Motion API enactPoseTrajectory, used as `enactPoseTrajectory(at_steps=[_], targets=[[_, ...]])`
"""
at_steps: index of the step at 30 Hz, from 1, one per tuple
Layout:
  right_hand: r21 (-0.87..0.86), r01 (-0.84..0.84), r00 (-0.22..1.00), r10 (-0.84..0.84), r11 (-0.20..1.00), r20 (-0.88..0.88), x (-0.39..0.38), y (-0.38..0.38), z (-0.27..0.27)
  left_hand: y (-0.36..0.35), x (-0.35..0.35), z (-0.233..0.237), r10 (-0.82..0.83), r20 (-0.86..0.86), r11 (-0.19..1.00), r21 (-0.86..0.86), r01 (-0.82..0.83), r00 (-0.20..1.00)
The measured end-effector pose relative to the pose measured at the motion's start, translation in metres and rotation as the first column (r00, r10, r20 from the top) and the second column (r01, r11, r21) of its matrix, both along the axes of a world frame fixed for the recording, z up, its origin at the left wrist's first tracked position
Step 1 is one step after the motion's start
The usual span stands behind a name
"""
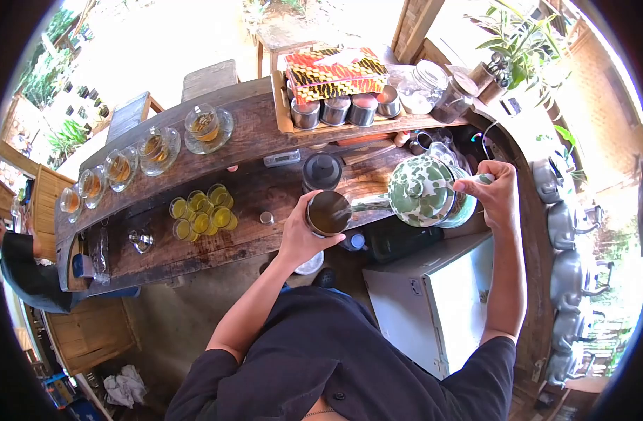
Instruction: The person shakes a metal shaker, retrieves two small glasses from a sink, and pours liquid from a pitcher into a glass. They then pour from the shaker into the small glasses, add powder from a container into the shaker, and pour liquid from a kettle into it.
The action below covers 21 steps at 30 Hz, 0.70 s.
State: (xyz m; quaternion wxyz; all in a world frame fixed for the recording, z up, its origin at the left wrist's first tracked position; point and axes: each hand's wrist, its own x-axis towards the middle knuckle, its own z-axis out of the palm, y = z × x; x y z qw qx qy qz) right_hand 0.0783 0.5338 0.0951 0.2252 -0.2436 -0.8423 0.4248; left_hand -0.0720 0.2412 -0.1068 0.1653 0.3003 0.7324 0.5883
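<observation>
My right hand (pixel 495 196) is wrapped round the handle of a green-and-white speckled enamel teapot (pixel 417 193), its lid on. The teapot's spout points left, with its tip right at the rim of a metal cup (pixel 328 213). My left hand (pixel 298 235) grips that cup from the left side, thumb along its near edge. Greenish-brown liquid shows inside the cup. Just beyond it stands a black lidded container (pixel 322 170). To the left, a cluster of small glasses (pixel 201 223) with yellow-green liquid sits on the lower wooden counter.
Glass cups on saucers (pixel 208 126) line the raised wooden ledge (pixel 255 123). A tray holds metal tins (pixel 305 114) under a patterned box (pixel 337 74). A white fridge (pixel 434 302) stands below right; metal kettles (pixel 565 277) hang at the right edge. Another person's dark sleeve (pixel 23 256) is far left.
</observation>
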Motion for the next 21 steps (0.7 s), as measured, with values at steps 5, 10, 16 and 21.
enactPoseTrajectory(at_steps=[5, 10, 16, 21], targets=[[-0.01, 0.002, 1.0, -0.002, 1.0, -0.012, -0.0001, -0.0008, 0.0026, -0.0015, -0.0022, -0.0035, 0.005, -0.016, 1.0, -0.01, -0.005, 1.0], [0.012, -0.024, 0.999, 0.024, 1.0, -0.037, -0.0004, 0.002, 0.0019, -0.0024, -0.0025, -0.0049, 0.018, -0.023, 1.0, -0.011, -0.018, 1.0], [-0.016, -0.03, 0.998, 0.029, 0.999, -0.061, -0.0028, -0.0025, 0.0026, -0.0046, -0.0024, -0.0045, 0.006, 0.001, 1.0, 0.003, -0.006, 1.0], [-0.026, -0.034, 0.998, 0.033, 0.999, -0.056, -0.0034, -0.0027, 0.0013, -0.006, -0.0023, -0.0032, 0.007, 0.013, 1.0, 0.01, -0.007, 1.0]])
